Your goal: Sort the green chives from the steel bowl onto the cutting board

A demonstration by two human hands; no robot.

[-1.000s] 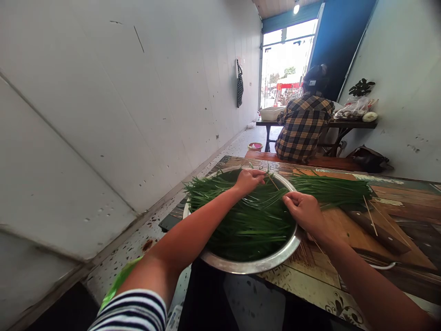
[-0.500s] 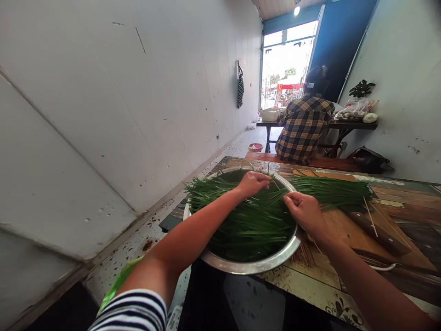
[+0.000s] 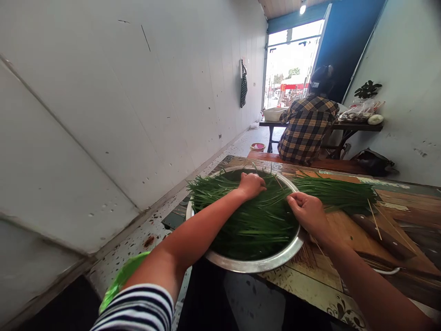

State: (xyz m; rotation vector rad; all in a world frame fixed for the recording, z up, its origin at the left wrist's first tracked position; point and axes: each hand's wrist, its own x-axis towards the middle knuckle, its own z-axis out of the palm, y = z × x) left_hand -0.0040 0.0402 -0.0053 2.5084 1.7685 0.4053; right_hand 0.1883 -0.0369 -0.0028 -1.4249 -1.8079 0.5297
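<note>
The left hand's [image 3: 252, 185] fingers curl inward; what they grip I cannot tell. They have left the thin stick [image 3: 279, 183], settling lower over the leaves [image 3: 262, 230] in the metal bowl [image 3: 253, 266]. The right hand [image 3: 306, 209] still pinches leaf ends by the rim. More leaves [image 3: 339, 193] lie on the wooden table [image 3: 292, 278]; beyond, someone in a plaid shirt [image 3: 308, 128] sits facing away.

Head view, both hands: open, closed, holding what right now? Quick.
Left hand: fingers curled above the green blades in the metal bowl; grip cannot be told.
Right hand: closed, thumb and forefinger pinching green blades.
</note>
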